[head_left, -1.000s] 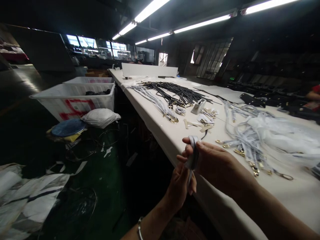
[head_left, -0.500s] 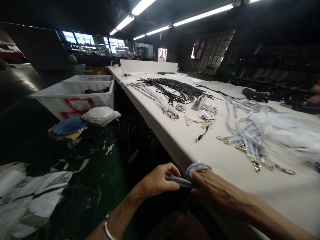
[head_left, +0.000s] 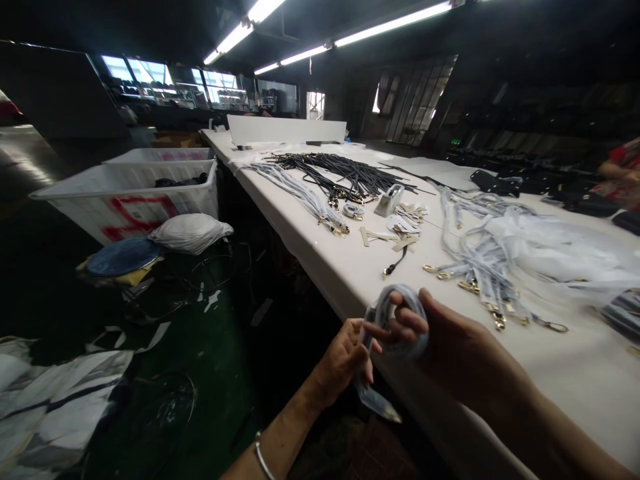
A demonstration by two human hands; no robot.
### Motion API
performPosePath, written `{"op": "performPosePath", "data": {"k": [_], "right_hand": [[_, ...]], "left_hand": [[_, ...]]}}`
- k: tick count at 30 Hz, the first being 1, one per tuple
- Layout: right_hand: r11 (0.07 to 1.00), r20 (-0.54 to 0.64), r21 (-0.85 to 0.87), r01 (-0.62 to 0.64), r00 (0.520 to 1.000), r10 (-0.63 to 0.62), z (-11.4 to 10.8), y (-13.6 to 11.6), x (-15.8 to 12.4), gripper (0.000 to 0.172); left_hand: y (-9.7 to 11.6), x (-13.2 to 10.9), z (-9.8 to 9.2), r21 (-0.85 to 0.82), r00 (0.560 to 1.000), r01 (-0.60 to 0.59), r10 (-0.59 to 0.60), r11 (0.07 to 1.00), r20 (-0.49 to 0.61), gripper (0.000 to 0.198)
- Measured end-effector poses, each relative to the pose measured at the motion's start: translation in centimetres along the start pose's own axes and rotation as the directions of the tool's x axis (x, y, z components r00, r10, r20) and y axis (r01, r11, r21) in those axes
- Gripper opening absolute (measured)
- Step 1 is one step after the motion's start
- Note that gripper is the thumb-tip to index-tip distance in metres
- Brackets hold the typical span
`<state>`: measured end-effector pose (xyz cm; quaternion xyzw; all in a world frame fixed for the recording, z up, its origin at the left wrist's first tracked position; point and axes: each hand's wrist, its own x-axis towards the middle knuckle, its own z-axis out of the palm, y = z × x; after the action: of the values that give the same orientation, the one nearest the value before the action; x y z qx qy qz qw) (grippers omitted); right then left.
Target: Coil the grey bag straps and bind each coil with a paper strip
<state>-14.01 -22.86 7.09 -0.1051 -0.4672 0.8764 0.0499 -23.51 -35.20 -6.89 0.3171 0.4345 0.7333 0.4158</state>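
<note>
A plastic-wrapped grey strap (head_left: 384, 308) is wound into a coil in front of me, over the near edge of the table. My right hand (head_left: 445, 340) is closed on the coil, its fingers passing through the loop. My left hand (head_left: 345, 360) pinches the strap's loose length at the coil's left side. Below it the free end (head_left: 377, 403) hangs down, with a gold-coloured tip blurred by motion. On the table beyond lie a short black strap with a clasp (head_left: 395, 263) and several wrapped straps with gold clasps (head_left: 493, 283).
The white table (head_left: 330, 267) carries a pile of black straps (head_left: 350, 177), more wrapped straps (head_left: 295, 190), a small coil (head_left: 353, 211), a tape dispenser (head_left: 389, 200) and paper strips. White bins (head_left: 75, 193) and a blue stool (head_left: 125, 257) stand left. A person (head_left: 623, 173) is at far right.
My hands have lifted the coil up and slightly right. The right hand's fingers now show through the loop, and the strap's loose end hangs below the left hand.
</note>
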Motion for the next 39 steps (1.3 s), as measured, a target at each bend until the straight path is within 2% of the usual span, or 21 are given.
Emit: {"op": "performPosePath", "data": {"k": [3, 4, 5, 7, 8, 9, 11, 13, 14, 16, 19, 21, 24, 26, 28, 31, 33, 35, 36, 37, 39], "right_hand": [[0.989, -0.062, 0.085, 0.123, 0.991, -0.118, 0.8, -2.0, 0.5, 0.03], [0.984, -0.064, 0.047, 0.172, 0.984, -0.168, 1.0, -2.5, 0.5, 0.029], [0.975, -0.055, -0.027, 0.219, 0.974, -0.22, 1.2, -2.7, 0.6, 0.028], [0.91, -0.017, -0.287, 0.298, 0.949, -0.316, 1.1, -2.9, 0.6, 0.029], [0.826, 0.018, -0.462, 0.323, 0.935, -0.355, 0.8, -2.7, 0.7, 0.029], [0.693, 0.069, -0.636, 0.34, 0.919, -0.387, 0.3, -2.5, 0.8, 0.028], [0.32, 0.209, -0.882, 0.347, 0.895, -0.394, -0.9, -1.8, 1.1, 0.02], [-0.041, 0.363, -0.929, 0.367, 0.885, -0.291, -2.1, -0.9, 1.5, 0.009], [-0.165, 0.414, -0.908, 0.386, 0.886, -0.208, -2.6, -0.4, 1.6, 0.011], [-0.299, 0.446, -0.86, 0.413, 0.894, -0.049, -3.3, 0.6, 1.6, 0.016], [-0.341, 0.386, -0.858, 0.384, 0.92, 0.065, -3.8, 1.8, 1.1, 0.017], [-0.34, 0.331, -0.875, 0.344, 0.939, 0.097, -4.0, 2.3, 0.6, 0.02], [-0.309, 0.298, -0.893, 0.328, 0.944, 0.142, -4.6, 2.8, 0.0, 0.024], [-0.281, 0.286, -0.903, 0.325, 0.943, 0.169, -4.9, 3.0, -0.4, 0.021], [-0.279, 0.271, -0.908, 0.312, 0.946, 0.179, -5.1, 3.1, -1.0, 0.017], [-0.312, 0.248, -0.903, 0.296, 0.951, 0.185, -5.4, 3.1, -1.9, 0.021], [-0.331, 0.247, -0.895, 0.297, 0.951, 0.187, -5.6, 2.9, -2.4, 0.023], [-0.334, 0.263, -0.89, 0.31, 0.948, 0.178, -5.9, 2.7, -2.9, 0.026], [-0.332, 0.27, -0.89, 0.312, 0.948, 0.166, -6.0, 2.5, -3.1, 0.028], [-0.33, 0.271, -0.892, 0.308, 0.95, 0.153, -6.1, 2.3, -3.3, 0.029], [-0.335, 0.253, -0.899, 0.282, 0.959, 0.127, -6.4, 2.1, -3.8, 0.032]], "left_hand": [[-1.4, 0.0, 2.2, -0.016, 0.993, -0.08, 0.079, 0.997, -0.084, 0.052], [-1.6, 0.0, 2.9, -0.032, 0.991, -0.097, 0.093, 0.995, -0.101, 0.045], [-1.6, 0.0, 3.4, -0.057, 0.991, -0.104, 0.098, 0.993, -0.094, 0.043], [-1.2, 0.0, 4.1, -0.116, 0.999, -0.051, 0.05, 0.992, -0.01, 0.045], [-0.8, 0.0, 4.1, -0.148, 0.999, 0.001, 0.006, 0.989, 0.051, 0.046], [-0.3, 0.0, 4.0, -0.185, 0.993, 0.064, -0.044, 0.981, 0.111, 0.047], [0.8, -0.2, 3.4, -0.24, 0.966, 0.202, -0.152, 0.949, 0.211, 0.047], [1.9, -0.5, 2.5, -0.269, 0.943, 0.296, -0.236, 0.917, 0.233, 0.045], [2.4, -0.7, 2.0, -0.262, 0.934, 0.33, -0.273, 0.907, 0.23, 0.043], [3.5, -1.1, 1.2, -0.164, 0.92, 0.364, -0.326, 0.917, 0.217, 0.037], [4.9, -1.6, 0.6, 0.213, 0.93, 0.289, -0.326, 0.933, 0.167, 0.023], [5.6, -1.7, 0.8, 0.453, 0.953, 0.23, -0.294, 0.861, 0.075, 0.023], [6.2, -1.8, 1.2, 0.654, 0.974, 0.182, -0.227, 0.735, -0.016, 0.023], [6.2, -1.9, 1.4, 0.728, 0.989, 0.086, -0.145, 0.68, 0.019, 0.023], [5.7, -1.9, 1.4, 0.773, 0.992, -0.059, -0.046, 0.632, 0.113, 0.021], [4.4, -1.8, 1.4, 0.819, 0.957, -0.286, 0.1, 0.498, 0.274, 0.009], [3.6, -1.7, 1.5, 0.853, 0.914, -0.402, 0.208, 0.333, 0.349, 0.002], [3.1, -1.5, 1.8, 0.87, 0.861, -0.468, 0.302, 0.158, 0.409, 0.01], [3.0, -1.4, 1.9, 0.865, 0.837, -0.491, 0.33, 0.1, 0.437, 0.013], [3.0, -1.3, 2.1, 0.854, 0.816, -0.516, 0.346, 0.073, 0.463, 0.015], [2.8, -1.2, 2.4, 0.813, 0.788, -0.571, 0.353, 0.113, 0.504, 0.01]]}}
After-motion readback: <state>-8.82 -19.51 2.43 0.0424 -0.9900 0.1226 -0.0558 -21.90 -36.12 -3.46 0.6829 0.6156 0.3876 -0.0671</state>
